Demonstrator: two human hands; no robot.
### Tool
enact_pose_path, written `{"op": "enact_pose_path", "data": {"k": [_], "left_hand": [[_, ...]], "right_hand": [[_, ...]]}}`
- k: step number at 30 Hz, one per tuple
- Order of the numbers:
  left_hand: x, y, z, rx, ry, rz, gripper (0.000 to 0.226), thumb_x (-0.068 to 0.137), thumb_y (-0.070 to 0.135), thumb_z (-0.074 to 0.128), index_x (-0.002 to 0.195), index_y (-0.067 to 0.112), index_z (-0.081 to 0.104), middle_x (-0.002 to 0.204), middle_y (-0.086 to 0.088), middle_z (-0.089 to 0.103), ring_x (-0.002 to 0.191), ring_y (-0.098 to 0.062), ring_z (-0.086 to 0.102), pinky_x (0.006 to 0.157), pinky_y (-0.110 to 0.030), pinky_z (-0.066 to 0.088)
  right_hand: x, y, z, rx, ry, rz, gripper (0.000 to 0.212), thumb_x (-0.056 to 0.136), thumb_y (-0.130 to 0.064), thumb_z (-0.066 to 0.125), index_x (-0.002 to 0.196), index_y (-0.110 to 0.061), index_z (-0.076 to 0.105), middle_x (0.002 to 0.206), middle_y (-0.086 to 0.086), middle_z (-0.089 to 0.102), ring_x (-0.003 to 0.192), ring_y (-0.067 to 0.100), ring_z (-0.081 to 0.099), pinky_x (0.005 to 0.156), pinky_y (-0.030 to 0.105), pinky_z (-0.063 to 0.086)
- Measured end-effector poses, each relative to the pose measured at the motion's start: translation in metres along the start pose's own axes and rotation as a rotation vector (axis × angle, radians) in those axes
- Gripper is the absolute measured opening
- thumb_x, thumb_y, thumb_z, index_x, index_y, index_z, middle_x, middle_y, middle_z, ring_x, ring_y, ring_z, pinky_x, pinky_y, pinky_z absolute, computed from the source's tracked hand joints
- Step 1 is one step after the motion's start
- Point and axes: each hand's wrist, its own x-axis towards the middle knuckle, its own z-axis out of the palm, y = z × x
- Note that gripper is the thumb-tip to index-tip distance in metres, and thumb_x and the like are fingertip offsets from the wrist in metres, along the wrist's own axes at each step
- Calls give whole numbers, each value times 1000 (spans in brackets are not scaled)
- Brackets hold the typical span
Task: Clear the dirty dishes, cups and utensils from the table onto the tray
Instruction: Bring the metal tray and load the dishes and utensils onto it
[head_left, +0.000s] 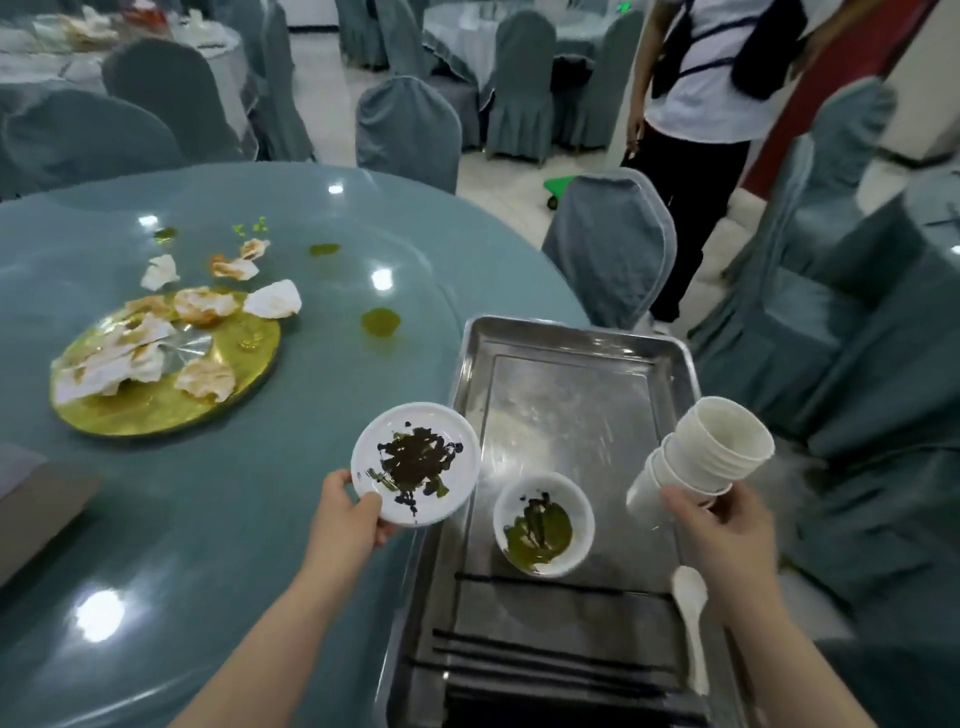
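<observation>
The left hand (349, 512) pinches the near rim of a small round white plate smeared with dark sauce (415, 464), holding it over the edge of the glossy blue-grey tabletop (208, 519), just left of the rectangular steel tray (571, 395). The right hand (719, 525) grips a tilted stack of white paper cups (701, 457) above the tray's right rim. On the tray lie a white bowl with green residue (543, 524), black chopsticks (545, 660) and a white plastic spoon (691, 613). The plate need only travel rightward; open tray floor lies beyond the bowl, nearer the left hand.
</observation>
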Motion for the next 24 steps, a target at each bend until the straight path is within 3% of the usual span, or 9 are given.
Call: {"op": "enact_pose_path", "data": {"k": [2,5,8,10,12,16,18,21,24], "left_hand": [[11,9,19,10,-11,4,33,88,0,39,116,17,42,71,-12,62,42,-11,47,39,-20,38],[30,20,45,50,-39,14,32,88,-2,36,115,14,41,72,-11,60,36,-4,47,36,-17,37],[47,25,65,120,-83,15,32,87,-3,36,114,13,41,69,-10,61,36,-3,48,37,-17,38],[57,26,76,167,-109,-8,32,87,-1,36,114,15,41,66,-10,63,40,-9,50,42,-22,42],[66,24,85,219,-141,-21,30,88,1,38,113,17,40,61,-9,65,43,-13,50,46,-25,42],[81,18,100,306,-190,-23,27,92,3,39,115,18,37,59,-8,67,40,-11,52,42,-24,40],[86,15,108,325,-203,-24,28,92,4,39,116,18,38,60,-8,68,43,-12,54,42,-25,42],[89,14,117,345,-221,-28,24,94,7,41,116,17,40,62,-9,70,46,-15,56,44,-27,45],[88,13,121,334,-237,-43,19,96,10,43,113,18,42,62,-8,70,45,-13,57,45,-26,46]], "right_hand": [[11,19,-6,-45,-11,32,31,75,-13,78,102,-21,65,86,-17,71,74,-3,65,59,12,49],[20,38,-6,-52,-43,115,29,76,-25,78,96,-40,65,89,-23,70,77,-7,65,57,7,47],[25,54,0,-100,-54,180,23,73,-37,77,93,-36,65,87,-20,71,75,-10,63,57,6,45],[26,65,5,-134,-45,239,27,74,-36,77,97,-28,66,88,-12,72,79,-2,65,64,16,48],[26,71,10,-162,-61,293,27,74,-38,75,99,-31,65,88,-14,71,81,4,65,67,27,50],[25,70,20,-243,-120,309,20,69,-52,72,84,-52,59,84,-25,67,78,-10,61,60,17,43],[25,73,24,-304,-153,327,28,67,-59,70,92,-51,60,91,-21,66,82,-4,62,65,21,48],[26,76,27,-407,-207,383,58,67,-69,63,114,-36,60,103,-10,63,90,6,60,79,36,54],[27,74,29,-489,-207,390,62,70,-70,61,118,-31,60,102,-9,58,87,6,57,74,31,50]]}}
